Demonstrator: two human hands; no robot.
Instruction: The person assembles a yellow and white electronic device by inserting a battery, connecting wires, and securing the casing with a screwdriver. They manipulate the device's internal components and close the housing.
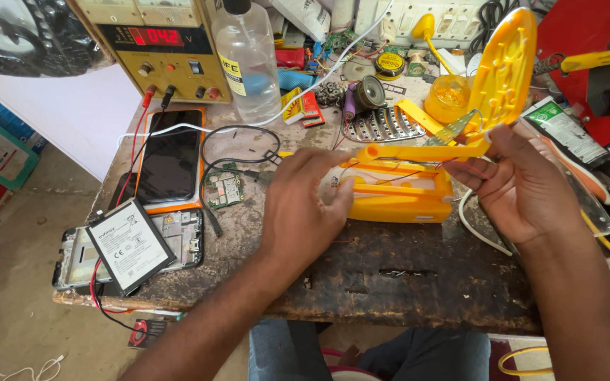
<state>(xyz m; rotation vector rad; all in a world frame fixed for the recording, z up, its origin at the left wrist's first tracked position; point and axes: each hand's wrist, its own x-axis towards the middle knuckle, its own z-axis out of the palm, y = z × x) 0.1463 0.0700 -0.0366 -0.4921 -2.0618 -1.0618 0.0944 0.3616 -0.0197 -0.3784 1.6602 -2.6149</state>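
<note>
Both hands work on an opened yellow plastic lamp housing (398, 192) at the middle of the worn wooden desk (418, 282).

The left hand (303, 204) touches the housing's left end, fingers loosely curled, gripping nothing. The right hand (513, 185) pinches the raised yellow hinged lid (503, 70) at its base. A flat black-and-white phone battery (130, 245) lies near the desk's front-left corner.

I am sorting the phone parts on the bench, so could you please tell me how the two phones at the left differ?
The phone in the orange case lies screen up, dark and closed; the opened phone shows its bare inside. The opened phone carries a loose battery with red wire; the cased phone has a white cable across it. Both lie flat.
</note>
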